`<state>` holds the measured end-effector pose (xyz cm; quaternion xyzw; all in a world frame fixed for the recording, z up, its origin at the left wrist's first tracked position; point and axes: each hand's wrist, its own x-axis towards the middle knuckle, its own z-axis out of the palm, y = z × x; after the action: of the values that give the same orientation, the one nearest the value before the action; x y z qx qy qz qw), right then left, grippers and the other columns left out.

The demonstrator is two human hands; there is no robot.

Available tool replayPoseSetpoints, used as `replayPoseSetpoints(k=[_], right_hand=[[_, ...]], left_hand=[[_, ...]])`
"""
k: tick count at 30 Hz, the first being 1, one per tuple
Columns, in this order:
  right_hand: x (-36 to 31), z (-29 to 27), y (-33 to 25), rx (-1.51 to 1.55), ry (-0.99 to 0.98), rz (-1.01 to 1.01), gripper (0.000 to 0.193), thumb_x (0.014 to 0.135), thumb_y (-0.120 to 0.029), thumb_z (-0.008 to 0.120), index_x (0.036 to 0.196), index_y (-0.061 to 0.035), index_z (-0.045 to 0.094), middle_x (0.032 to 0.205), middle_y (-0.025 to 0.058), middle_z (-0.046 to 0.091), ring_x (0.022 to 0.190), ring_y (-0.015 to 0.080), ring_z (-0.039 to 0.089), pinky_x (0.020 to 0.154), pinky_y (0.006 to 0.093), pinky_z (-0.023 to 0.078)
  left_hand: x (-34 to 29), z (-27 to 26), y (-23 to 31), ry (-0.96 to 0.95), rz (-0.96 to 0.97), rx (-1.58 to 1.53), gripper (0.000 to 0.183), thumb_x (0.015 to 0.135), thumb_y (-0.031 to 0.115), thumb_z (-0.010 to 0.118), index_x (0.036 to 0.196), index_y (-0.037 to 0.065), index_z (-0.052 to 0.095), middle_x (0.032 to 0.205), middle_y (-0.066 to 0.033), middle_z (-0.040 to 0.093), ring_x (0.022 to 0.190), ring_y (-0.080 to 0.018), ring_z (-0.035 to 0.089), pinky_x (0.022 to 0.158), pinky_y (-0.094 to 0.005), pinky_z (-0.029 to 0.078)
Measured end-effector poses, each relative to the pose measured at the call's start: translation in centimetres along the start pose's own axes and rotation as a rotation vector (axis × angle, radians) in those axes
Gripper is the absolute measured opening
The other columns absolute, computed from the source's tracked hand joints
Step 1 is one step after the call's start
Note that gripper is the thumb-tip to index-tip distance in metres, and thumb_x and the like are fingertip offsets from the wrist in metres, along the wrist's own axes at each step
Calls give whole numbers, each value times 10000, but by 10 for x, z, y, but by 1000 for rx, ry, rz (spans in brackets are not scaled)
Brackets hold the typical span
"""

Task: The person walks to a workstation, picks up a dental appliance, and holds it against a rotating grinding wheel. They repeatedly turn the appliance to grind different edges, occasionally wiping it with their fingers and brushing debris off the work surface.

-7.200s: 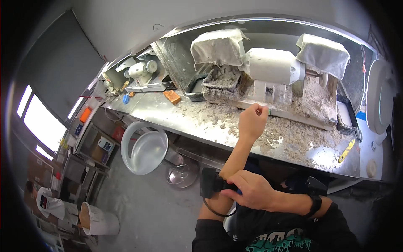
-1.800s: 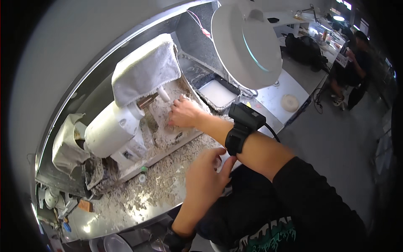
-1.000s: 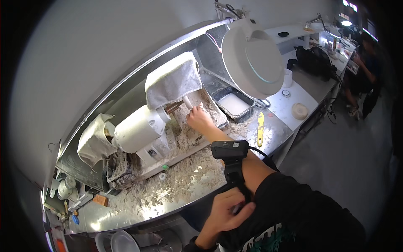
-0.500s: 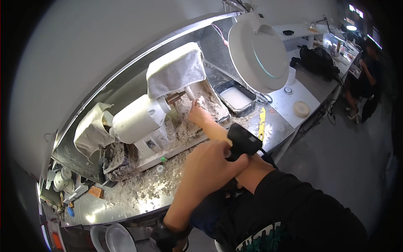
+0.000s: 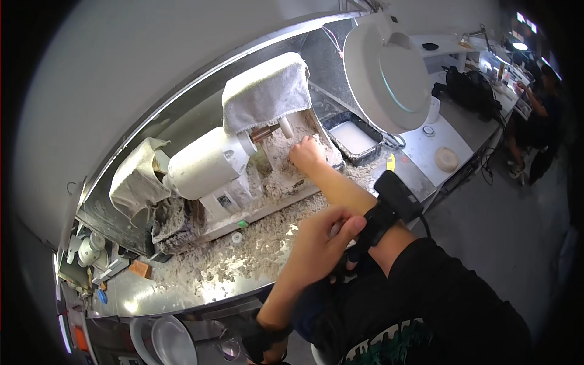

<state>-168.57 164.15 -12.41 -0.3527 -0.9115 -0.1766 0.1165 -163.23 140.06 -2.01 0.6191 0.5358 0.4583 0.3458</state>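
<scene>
Spanning the right forearm [image 5: 344, 187] near the wrist, a black strap [image 5: 378, 224] is topped by a black box-shaped device [image 5: 398, 196], its long axis slanted from upper left to lower right, its cable [image 5: 428, 229] trailed from the lower end. Left hand [image 5: 325, 240]: thumb and fingers brought close at the strap; whether it is pinched cannot be told. Right hand [image 5: 308, 155]: fingers curled over pale, clumped grit [image 5: 281, 173]; whether anything is grasped cannot be told. White motor [image 5: 204, 164]: long axis and coppery spindle [image 5: 264, 132] pointed to the upper right, the spindle set below a cloth-draped hood [image 5: 264, 91]
</scene>
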Motion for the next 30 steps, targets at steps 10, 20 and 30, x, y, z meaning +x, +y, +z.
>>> replayPoseSetpoints(k=[10,20,30], right_hand=[[2,-17,5,-39,-107,-88,152,800,-181,584,853,-123,714,870,38,688,883,235,610,674,332,470],[6,-10,16,157,-116,-15,171,817,-203,584,887,-122,718,910,47,686,986,236,592,805,384,457],[-21,-28,8,410,-316,-61,773,872,-653,325,1345,-48,415,1451,212,260,1368,345,193,1105,501,125]], left_hand=[[-37,58,-48,402,133,93,171,705,-2,716,864,28,661,694,-56,568,614,-157,546,582,-265,427],[-53,71,-51,-235,150,-496,107,852,101,638,867,2,602,787,-38,540,722,-95,468,621,-237,356],[-47,36,-104,303,-63,-76,158,873,174,620,900,19,615,696,-26,562,648,-77,493,609,-233,412]])
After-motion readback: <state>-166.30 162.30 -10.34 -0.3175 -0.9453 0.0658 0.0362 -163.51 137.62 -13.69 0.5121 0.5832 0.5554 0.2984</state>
